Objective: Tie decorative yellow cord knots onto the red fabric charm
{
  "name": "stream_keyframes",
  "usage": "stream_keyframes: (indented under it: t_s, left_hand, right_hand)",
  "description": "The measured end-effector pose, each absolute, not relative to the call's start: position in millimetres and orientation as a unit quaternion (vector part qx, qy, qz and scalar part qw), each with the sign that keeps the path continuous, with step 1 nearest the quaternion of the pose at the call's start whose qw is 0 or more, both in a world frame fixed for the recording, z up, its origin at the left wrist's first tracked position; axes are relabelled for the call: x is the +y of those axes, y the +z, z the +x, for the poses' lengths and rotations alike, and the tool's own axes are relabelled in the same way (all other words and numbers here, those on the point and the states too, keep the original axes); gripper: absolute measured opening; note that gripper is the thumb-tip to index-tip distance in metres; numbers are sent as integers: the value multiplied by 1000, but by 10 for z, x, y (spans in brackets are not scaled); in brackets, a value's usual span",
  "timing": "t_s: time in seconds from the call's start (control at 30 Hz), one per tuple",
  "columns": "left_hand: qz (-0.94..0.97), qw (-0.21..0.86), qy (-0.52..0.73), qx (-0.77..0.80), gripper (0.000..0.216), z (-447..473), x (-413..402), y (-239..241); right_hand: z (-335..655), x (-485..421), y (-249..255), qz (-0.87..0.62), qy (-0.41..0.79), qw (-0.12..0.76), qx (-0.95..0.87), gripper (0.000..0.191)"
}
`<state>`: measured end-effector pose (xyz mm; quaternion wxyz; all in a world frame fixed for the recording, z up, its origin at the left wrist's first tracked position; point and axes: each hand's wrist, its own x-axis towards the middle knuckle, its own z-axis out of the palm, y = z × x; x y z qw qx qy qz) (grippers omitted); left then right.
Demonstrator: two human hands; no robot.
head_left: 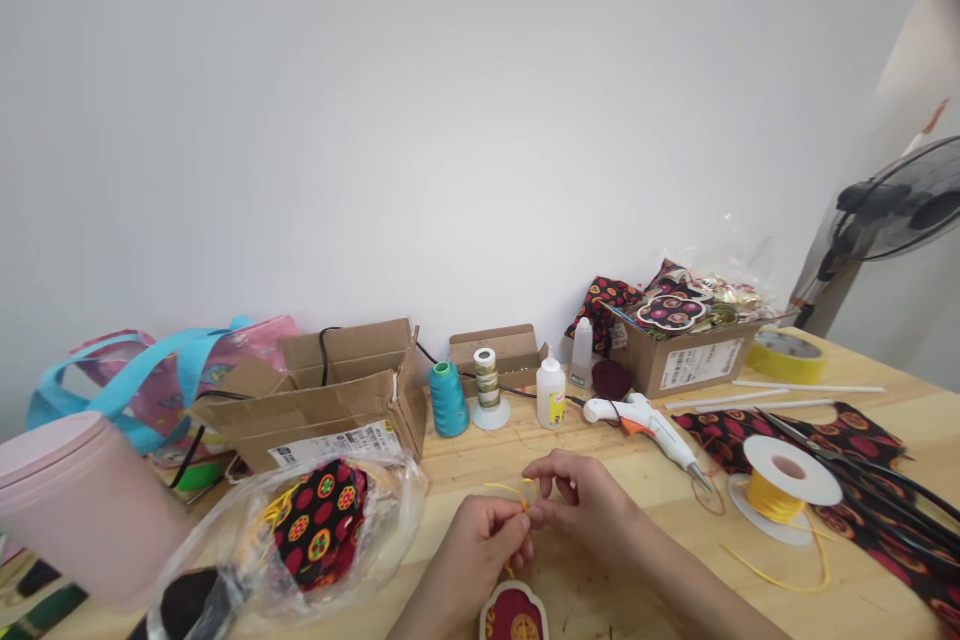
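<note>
My left hand (491, 542) is closed in a pinch on a thin yellow cord (504, 487) low in the middle of the head view. Close against it, my right hand (574, 500) pinches the same cord between thumb and finger. The cord's loose ends stick up above the fingertips, and part of it is hidden by the fingers. Below the left hand, the cord runs down to a dark red fabric piece (516, 612) with a gold motif and a pale border. The lower part of that piece is cut off by the frame.
A white glue gun (649, 430), a glue bottle (551, 392) and a teal thread cone (448, 400) stand behind my hands. To the right are a yellow cord spool (784, 482), scissors (847, 460) and patterned fabric (862, 435). Cardboard boxes (330, 420) and a plastic bag (394, 520) lie left.
</note>
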<state>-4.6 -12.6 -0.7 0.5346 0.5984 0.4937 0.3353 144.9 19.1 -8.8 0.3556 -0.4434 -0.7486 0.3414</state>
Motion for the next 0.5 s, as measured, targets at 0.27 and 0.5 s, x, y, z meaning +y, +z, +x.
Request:
stream_keyframes:
  t_s: [0.27,0.5]
  left_hand:
    - [584,553,331,493,27,-56,-141,-10]
    - [606,538,314,495,30,-82,-138,-32]
  right_hand:
    - [1462,160,-41,-378,344,358,-781,11]
    - [1486,179,-60,-365,370,334,-786,12]
